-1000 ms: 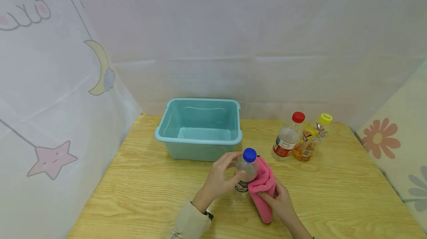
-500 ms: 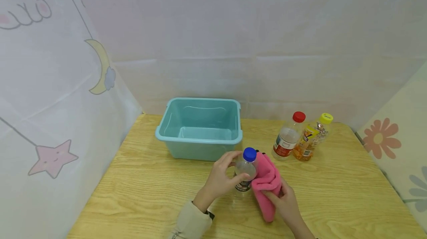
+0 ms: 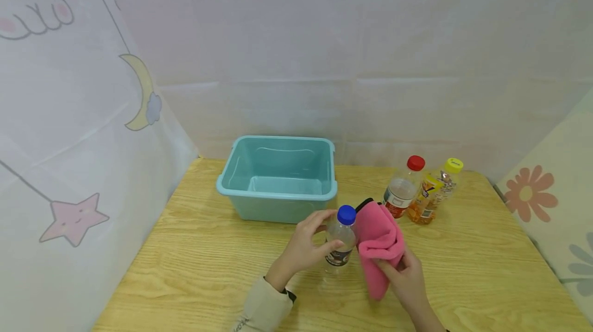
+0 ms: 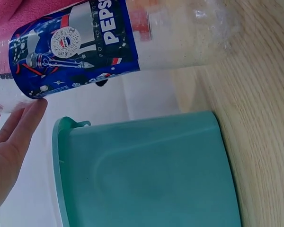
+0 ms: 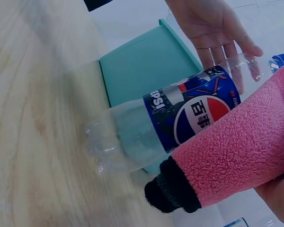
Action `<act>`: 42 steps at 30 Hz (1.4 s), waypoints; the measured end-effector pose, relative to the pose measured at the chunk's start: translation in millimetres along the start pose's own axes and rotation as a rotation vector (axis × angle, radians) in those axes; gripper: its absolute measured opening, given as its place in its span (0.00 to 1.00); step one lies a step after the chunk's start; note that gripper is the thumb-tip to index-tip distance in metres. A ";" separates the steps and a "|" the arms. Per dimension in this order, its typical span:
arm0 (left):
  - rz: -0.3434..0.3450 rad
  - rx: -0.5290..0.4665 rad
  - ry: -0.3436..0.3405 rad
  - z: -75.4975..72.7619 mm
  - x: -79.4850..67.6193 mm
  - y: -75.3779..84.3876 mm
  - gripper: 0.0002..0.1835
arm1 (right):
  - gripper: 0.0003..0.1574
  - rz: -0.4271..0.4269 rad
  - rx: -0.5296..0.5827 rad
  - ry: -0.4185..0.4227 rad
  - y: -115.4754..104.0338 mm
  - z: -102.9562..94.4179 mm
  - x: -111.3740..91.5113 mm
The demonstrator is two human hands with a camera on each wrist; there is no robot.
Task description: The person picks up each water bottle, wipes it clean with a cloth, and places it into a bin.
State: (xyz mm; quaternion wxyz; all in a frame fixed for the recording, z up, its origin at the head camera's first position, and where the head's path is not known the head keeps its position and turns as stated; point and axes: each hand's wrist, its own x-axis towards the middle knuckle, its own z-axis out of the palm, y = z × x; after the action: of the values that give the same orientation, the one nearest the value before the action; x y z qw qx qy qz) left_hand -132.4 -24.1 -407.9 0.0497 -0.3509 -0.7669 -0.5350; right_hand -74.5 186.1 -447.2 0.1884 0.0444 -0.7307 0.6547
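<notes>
A clear plastic Pepsi bottle (image 3: 338, 257) with a blue cap (image 3: 346, 215) stands upright on the wooden table. My left hand (image 3: 303, 244) holds it around the shoulder, thumb on the near side and fingers on the far side. In the left wrist view, fingertips (image 4: 35, 106) meet the bottle just above its dark blue label (image 4: 80, 52). On the right, my right hand (image 3: 407, 280) grips a folded pink cloth (image 3: 380, 242) with dark edging, thumb on its front. The cloth hangs close beside the bottle and overlaps its upper part in the right wrist view (image 5: 246, 142).
A teal plastic basin (image 3: 278, 196) sits behind the left hand, with nothing seen inside. At the back right stand a red-capped bottle (image 3: 402, 190), partly behind the cloth, and a yellow-capped bottle (image 3: 426, 203) with orange contents. A white patterned sheet (image 3: 287, 54) backs the table.
My right hand has drawn the pink cloth to the right and slightly up, from against the bottle toward the red-capped one. The left hand and its bottle stay nearly still.
</notes>
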 end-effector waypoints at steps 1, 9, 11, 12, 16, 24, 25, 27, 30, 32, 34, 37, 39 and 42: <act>-0.004 -0.005 -0.009 -2.3 0.6 4.9 0.29 | 0.35 -0.005 0.008 0.004 -0.9 0.0 0.9; -0.027 -0.035 -0.060 -12.3 3.5 21.2 0.27 | 0.34 -0.045 0.103 0.017 -5.4 0.9 5.1; -0.034 -0.043 -0.062 -12.3 3.6 20.8 0.27 | 0.34 -0.049 0.130 0.010 -6.3 1.4 5.5; -0.038 -0.048 -0.063 -12.4 3.8 20.7 0.27 | 0.34 -0.051 0.141 0.005 -7.0 1.7 5.7; -0.062 -0.068 -0.068 -12.4 4.7 21.3 0.27 | 0.34 -0.065 0.163 -0.011 -9.4 2.3 6.3; -0.090 -0.106 -0.066 -12.3 5.5 19.0 0.24 | 0.35 -0.096 0.169 -0.061 -12.1 3.6 7.6; -0.078 -0.103 -0.059 -12.0 5.3 17.8 0.24 | 0.35 -0.101 0.178 -0.066 -12.2 3.6 7.8; -0.061 -0.098 -0.042 -8.9 4.4 8.9 0.25 | 0.36 -0.122 0.195 -0.079 -11.9 3.4 8.1; -0.040 -0.089 -0.013 -4.4 3.2 -3.9 0.26 | 0.36 -0.144 0.211 -0.095 -10.9 3.3 8.5; -0.037 -0.092 -0.002 -1.5 2.3 -12.5 0.26 | 0.36 -0.147 0.215 -0.104 -10.3 3.1 8.6; -0.032 -0.097 0.002 -1.0 2.0 -14.6 0.26 | 0.36 -0.128 0.206 -0.108 -9.7 2.9 8.8; -0.030 -0.119 0.001 -1.2 1.3 -15.2 0.25 | 0.35 -0.097 0.188 -0.122 -9.3 2.9 9.0; -0.030 -0.130 -0.003 -1.5 0.9 -14.9 0.25 | 0.35 -0.080 0.173 -0.135 -8.6 3.1 9.1; -0.034 -0.134 -0.011 -2.0 0.4 -14.6 0.25 | 0.35 -0.062 0.154 -0.151 -7.1 3.5 8.3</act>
State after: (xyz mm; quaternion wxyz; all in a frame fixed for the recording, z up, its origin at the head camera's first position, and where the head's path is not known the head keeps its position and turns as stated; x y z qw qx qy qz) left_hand -142.0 -28.3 -418.3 0.0129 -0.3432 -0.7355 -0.5840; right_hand -80.8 183.2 -438.0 0.1488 0.1304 -0.6885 0.6977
